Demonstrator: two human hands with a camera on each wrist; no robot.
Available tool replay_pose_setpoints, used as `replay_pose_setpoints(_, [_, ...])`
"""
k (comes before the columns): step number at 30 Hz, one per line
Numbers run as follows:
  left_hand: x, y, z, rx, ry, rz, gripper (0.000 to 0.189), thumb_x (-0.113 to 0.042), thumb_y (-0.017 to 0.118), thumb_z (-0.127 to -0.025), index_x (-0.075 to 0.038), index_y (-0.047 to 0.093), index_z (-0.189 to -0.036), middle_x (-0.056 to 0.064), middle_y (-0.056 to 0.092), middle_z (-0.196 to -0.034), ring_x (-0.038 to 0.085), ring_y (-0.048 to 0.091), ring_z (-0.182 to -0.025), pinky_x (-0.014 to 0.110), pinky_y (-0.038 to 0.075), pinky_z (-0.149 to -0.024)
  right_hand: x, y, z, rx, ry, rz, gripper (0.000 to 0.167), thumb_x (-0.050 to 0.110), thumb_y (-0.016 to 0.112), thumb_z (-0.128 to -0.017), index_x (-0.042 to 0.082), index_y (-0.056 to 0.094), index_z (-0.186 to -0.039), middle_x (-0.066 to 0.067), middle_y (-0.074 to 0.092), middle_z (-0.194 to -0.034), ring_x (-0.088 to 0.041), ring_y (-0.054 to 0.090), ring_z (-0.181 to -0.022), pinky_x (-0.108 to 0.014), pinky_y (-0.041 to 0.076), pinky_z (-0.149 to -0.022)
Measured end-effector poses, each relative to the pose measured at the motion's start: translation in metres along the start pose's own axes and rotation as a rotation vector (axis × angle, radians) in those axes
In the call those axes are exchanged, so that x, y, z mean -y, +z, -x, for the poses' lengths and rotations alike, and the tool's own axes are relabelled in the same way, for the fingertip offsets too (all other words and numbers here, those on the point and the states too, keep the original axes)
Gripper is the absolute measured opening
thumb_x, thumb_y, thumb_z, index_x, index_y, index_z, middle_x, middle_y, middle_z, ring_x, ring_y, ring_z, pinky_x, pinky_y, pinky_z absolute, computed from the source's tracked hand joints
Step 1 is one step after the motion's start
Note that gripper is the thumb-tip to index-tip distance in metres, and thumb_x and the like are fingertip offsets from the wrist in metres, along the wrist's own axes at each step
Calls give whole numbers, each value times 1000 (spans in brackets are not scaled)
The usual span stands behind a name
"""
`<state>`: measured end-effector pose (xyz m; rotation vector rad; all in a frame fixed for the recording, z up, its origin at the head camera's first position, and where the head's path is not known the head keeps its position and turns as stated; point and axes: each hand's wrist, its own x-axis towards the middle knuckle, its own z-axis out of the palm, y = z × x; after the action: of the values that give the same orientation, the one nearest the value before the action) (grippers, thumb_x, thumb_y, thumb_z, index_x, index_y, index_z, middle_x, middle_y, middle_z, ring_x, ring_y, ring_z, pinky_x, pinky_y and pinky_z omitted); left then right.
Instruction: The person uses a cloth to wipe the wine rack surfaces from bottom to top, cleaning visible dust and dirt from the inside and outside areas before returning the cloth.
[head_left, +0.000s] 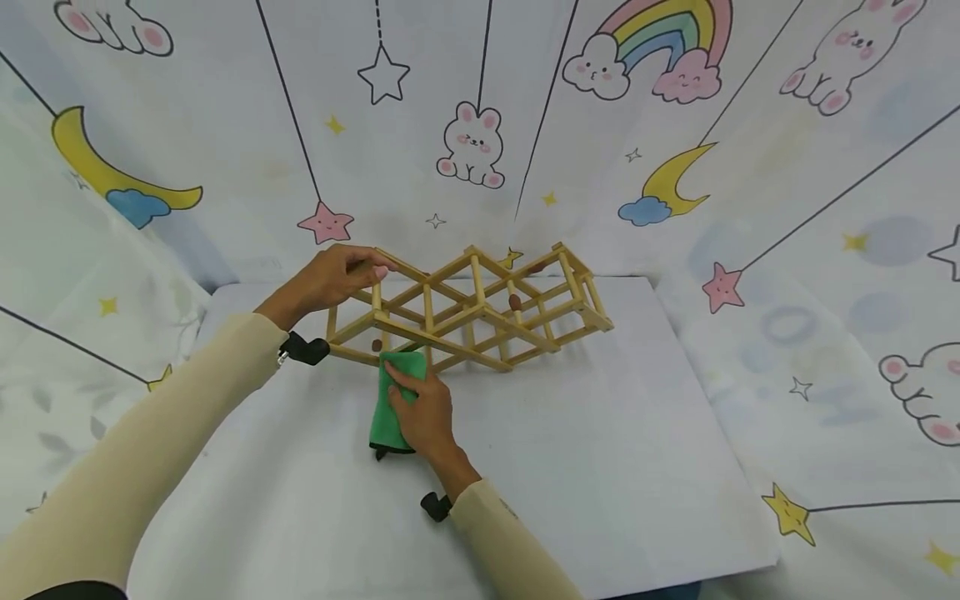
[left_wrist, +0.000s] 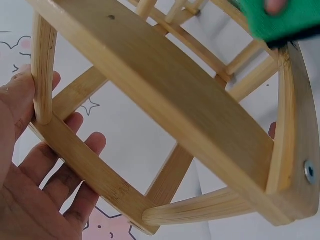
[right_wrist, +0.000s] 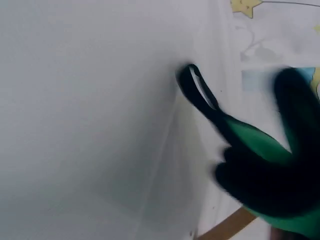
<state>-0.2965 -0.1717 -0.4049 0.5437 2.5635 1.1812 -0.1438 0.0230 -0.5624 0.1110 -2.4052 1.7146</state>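
Observation:
A folding wooden lattice rack (head_left: 480, 312), built of pale slats and round dowels, stands at the back of the white table. My left hand (head_left: 326, 282) grips its upper left end; in the left wrist view the thumb and fingers lie on either side of a dowel and slat (left_wrist: 95, 162). With my right hand (head_left: 429, 417) I hold a folded green cloth (head_left: 384, 421) against the rack's front left part, the index finger stretched along it. The right wrist view shows the cloth's dark edging and hanging loop (right_wrist: 197, 97), blurred; the right fingers are mostly hidden there.
The white tabletop (head_left: 600, 467) extends in front of the rack and to its right. Behind it and at both sides hangs a pale cloth backdrop (head_left: 420, 158) printed with rabbits, stars and moons. A dark wrist device (head_left: 306, 348) sits by the left cuff, another (head_left: 435, 506) by the right.

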Motion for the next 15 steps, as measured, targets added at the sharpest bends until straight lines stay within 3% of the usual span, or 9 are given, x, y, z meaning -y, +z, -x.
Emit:
replay_pose_setpoints(4, [1, 1, -1, -2, 11, -3, 36, -39, 57, -111, -18, 71, -137, 14, 64, -148, 36, 58, -140, 61, 45, -117, 0, 1, 1, -101, -47, -5, 39, 11, 71, -103, 28, 72, -138, -18, 65, -135, -30, 68, -118, -34, 64, -87])
replay_pose_setpoints(8, [2, 0, 1, -9, 6, 0, 35, -38, 57, -111, -18, 71, -136, 15, 65, -147, 37, 58, -140, 62, 45, -117, 0, 1, 1, -24, -37, 93, 38, 18, 72, -103, 36, 72, -136, -14, 68, -134, -25, 69, -116, -29, 61, -83])
replay_pose_setpoints(10, [2, 0, 2, -3, -3, 2, 36, -39, 57, -111, -17, 71, -136, 15, 64, -148, 37, 58, -140, 62, 45, -116, -2, -2, 3, -19, -71, 88, 38, 17, 74, -101, 35, 73, -134, -13, 70, -132, -25, 70, -113, -27, 61, -81])
replay_pose_setpoints(15, [4, -1, 2, 0, 7, 2, 37, -39, 57, -111, -17, 70, -139, 14, 63, -149, 37, 57, -141, 62, 45, -116, -10, -13, 2, -268, -336, 14, 36, 1, 73, -97, 13, 76, -132, -21, 68, -128, -32, 73, -112, -39, 65, -87])
